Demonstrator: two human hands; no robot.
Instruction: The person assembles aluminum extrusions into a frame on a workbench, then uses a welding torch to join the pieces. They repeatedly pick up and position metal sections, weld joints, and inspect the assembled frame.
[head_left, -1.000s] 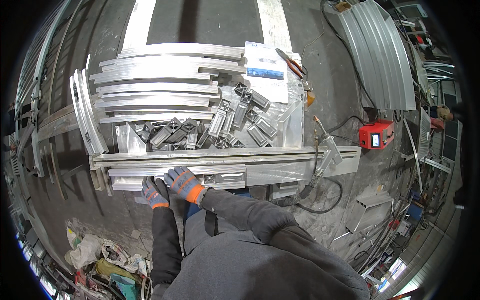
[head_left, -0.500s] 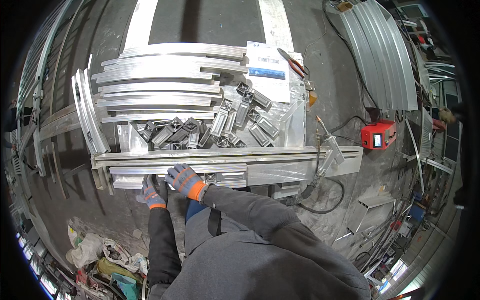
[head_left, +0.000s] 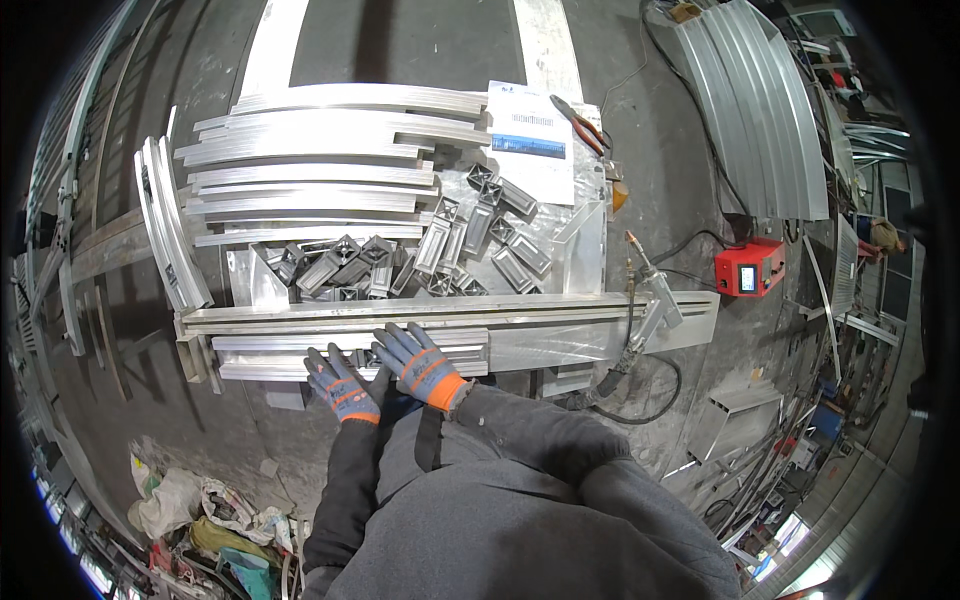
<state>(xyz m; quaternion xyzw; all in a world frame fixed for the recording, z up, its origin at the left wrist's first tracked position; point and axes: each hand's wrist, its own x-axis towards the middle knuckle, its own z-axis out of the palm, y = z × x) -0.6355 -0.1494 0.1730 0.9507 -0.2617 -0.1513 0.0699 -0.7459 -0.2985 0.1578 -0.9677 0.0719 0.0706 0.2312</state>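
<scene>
Hands (head_left: pixel 343 388) shifted right, printed sheet (head_left: pixel 531 172), seemingly illegible

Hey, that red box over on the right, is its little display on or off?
On: the display on the red box shows a bright, whitish-blue glow.

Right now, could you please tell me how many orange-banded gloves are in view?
2: one on the left hand, one on the right hand, both over the nearest silver profile. Any under the sacks would be hidden.
</scene>
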